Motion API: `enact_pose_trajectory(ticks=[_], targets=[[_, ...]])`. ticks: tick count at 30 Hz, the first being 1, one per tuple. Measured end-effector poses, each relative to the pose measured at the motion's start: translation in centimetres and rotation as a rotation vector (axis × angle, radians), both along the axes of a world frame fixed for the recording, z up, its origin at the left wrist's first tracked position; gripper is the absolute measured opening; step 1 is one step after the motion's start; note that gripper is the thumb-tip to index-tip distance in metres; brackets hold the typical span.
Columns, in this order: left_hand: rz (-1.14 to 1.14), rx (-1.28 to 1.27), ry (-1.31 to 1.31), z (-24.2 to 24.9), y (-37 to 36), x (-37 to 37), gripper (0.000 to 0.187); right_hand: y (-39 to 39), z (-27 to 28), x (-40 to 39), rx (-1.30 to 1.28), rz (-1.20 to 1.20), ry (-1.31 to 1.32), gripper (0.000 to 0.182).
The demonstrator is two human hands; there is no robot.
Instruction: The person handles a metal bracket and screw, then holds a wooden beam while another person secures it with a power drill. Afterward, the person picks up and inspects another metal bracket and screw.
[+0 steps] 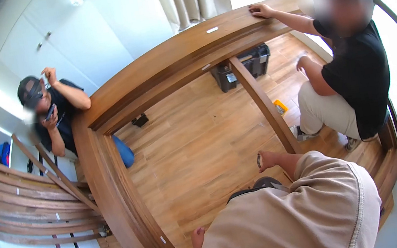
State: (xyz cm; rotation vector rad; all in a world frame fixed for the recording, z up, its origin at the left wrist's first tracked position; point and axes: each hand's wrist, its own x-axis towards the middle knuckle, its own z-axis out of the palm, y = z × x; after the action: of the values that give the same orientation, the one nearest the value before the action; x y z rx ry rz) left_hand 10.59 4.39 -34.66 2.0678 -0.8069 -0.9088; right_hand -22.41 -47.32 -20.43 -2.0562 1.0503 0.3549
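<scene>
My right hand (267, 160) is held out above the floor, beside the middle wooden slat (263, 98) of the bed frame. Its fingers are curled round a small dark-edged object (259, 162), too small to name. My left hand (198, 238) shows low in front of my beige shirt (287, 224), near the inner side of the left rail (128, 207). Most of that hand is hidden by the shirt, so its grip does not show. The brown wooden bed frame (185, 43) surrounds the floor in front of me.
A crouching person (355, 63) at right rests a hand on the far rail. Another person (53, 105) leans at the left corner, holding a phone (50, 112). A black toolbox (226, 77), a yellow item (280, 107) and stacked curved slats (28, 197) lie around.
</scene>
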Motion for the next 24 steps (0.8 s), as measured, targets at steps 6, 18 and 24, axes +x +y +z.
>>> enact_pose_trajectory(ticks=[6,18,24], targets=[[-0.232,0.071,0.028,0.4,-9.7,1.0,0.032,-0.7,-3.6,-1.1,0.072,-0.039,-0.003,0.105],[-0.149,0.203,-0.005,-0.7,-6.1,1.8,0.031,1.3,-4.9,-2.4,0.191,-0.061,0.128,0.087],[-0.017,0.027,0.326,-3.0,-4.7,1.7,0.035,1.0,-2.5,-1.8,0.156,-0.068,0.048,0.092]])
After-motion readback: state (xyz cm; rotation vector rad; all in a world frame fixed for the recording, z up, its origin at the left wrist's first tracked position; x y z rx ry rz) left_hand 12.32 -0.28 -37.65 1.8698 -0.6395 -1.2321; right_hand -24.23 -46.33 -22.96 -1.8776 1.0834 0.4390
